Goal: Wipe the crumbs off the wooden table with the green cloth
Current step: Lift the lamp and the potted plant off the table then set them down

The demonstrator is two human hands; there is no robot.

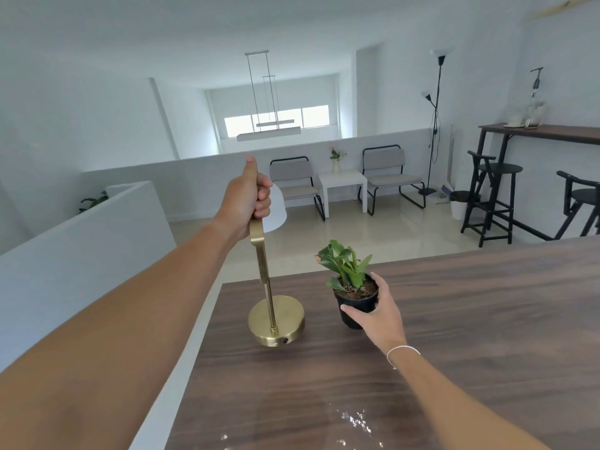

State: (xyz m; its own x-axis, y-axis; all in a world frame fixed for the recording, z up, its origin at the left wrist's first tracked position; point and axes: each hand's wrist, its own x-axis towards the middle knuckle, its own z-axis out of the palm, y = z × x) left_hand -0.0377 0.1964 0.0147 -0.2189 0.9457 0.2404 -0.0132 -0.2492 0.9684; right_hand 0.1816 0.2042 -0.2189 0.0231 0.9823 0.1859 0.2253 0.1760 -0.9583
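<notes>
The dark wooden table [470,319] fills the lower right of the head view. White crumbs [357,422] lie scattered on it near the bottom edge, between my forearms. My left hand [248,203] grips the upper stem of a brass table lamp [276,319] with a white shade; its round base is tilted, at or just above the table's far left corner. My right hand [378,315] wraps around a small black pot holding a green plant [349,280], to the right of the lamp base. No green cloth is in view.
The table's left edge runs beside a white half wall [81,241]. Beyond the far edge are two grey chairs [298,183], a white side table [342,186], a floor lamp [435,125], and black stools by a high bar table [535,131] at right.
</notes>
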